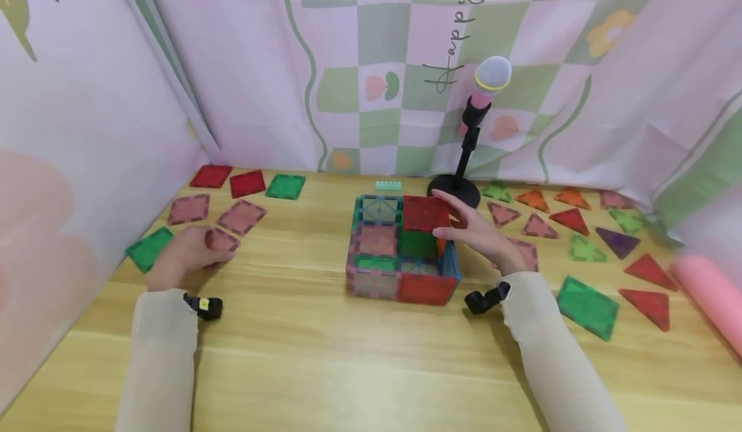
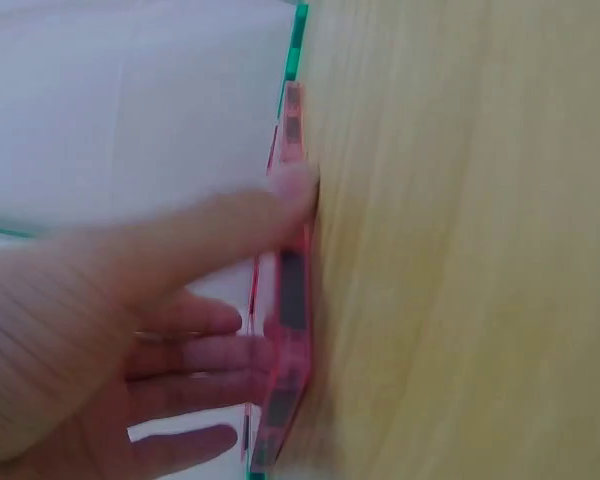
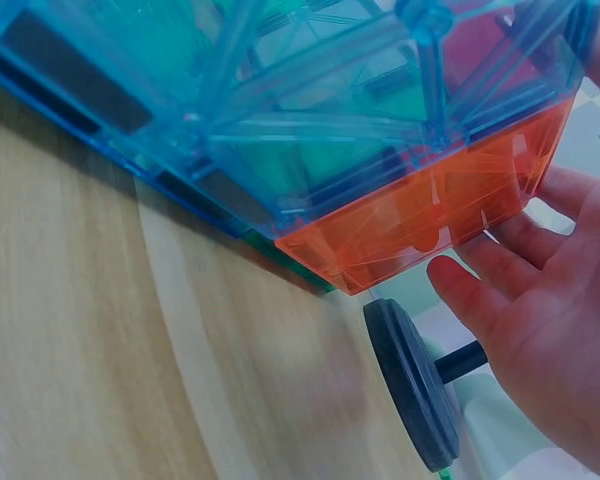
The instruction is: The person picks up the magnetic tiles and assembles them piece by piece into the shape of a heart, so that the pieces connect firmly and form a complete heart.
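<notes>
My left hand (image 1: 182, 255) is at the left side of the table, pinching a pink magnetic tile (image 1: 222, 242). In the left wrist view the thumb lies across the near face of this pink tile (image 2: 294, 290), with the other fingers behind it. A low box built of magnetic tiles (image 1: 377, 284) stands mid-table, its top partly covered. My right hand (image 1: 478, 232) reaches along its right back corner, fingers extended at the edge of a red tile (image 1: 426, 213) on top. In the right wrist view those fingers lie beside an orange tile (image 3: 430, 225) in the box's side wall.
Red tiles (image 1: 247, 184) and green tiles (image 1: 285, 186) lie at the back left. A microphone on a black stand (image 1: 464, 161) rises behind the box, near a small mint brick (image 1: 388, 185). Several triangle tiles (image 1: 570, 219) and a green rectangle (image 1: 588, 308) are spread at right.
</notes>
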Demonstrator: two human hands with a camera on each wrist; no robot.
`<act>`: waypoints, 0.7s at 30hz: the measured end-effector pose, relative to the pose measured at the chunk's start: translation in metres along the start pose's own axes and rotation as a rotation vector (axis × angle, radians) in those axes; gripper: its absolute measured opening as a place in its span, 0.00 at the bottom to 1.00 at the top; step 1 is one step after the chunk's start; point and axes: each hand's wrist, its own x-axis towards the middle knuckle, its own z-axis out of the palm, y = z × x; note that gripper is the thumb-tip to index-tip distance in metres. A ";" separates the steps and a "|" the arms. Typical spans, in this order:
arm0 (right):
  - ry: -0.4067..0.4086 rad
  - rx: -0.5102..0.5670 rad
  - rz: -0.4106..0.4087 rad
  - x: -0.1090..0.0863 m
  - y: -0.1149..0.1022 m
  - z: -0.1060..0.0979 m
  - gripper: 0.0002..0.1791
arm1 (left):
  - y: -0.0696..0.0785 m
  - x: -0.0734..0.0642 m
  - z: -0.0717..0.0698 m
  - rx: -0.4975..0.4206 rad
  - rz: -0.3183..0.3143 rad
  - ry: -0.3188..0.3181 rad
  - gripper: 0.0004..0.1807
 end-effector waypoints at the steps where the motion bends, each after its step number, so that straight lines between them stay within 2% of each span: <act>1: 0.003 0.003 0.002 0.000 0.000 -0.001 0.39 | 0.003 0.001 0.000 0.003 0.013 0.003 0.20; 6: -0.002 0.008 0.010 -0.001 -0.002 0.000 0.40 | 0.021 0.001 -0.005 -0.011 0.067 0.036 0.24; 10: 0.003 0.012 0.013 -0.002 -0.002 0.002 0.40 | 0.039 0.002 -0.010 0.003 0.239 0.139 0.21; 12: 0.005 0.014 0.011 -0.003 -0.002 0.002 0.40 | 0.050 0.003 -0.013 0.025 0.314 0.168 0.15; 14: 0.011 0.021 0.010 -0.002 -0.002 0.002 0.40 | 0.064 0.005 -0.017 0.021 0.320 0.157 0.15; 18: 0.019 0.036 0.007 -0.001 -0.001 0.002 0.40 | 0.094 0.014 -0.018 -0.010 0.342 0.097 0.26; 21: 0.026 0.047 0.008 -0.001 0.000 0.003 0.40 | 0.119 0.025 -0.016 -0.032 0.399 0.064 0.31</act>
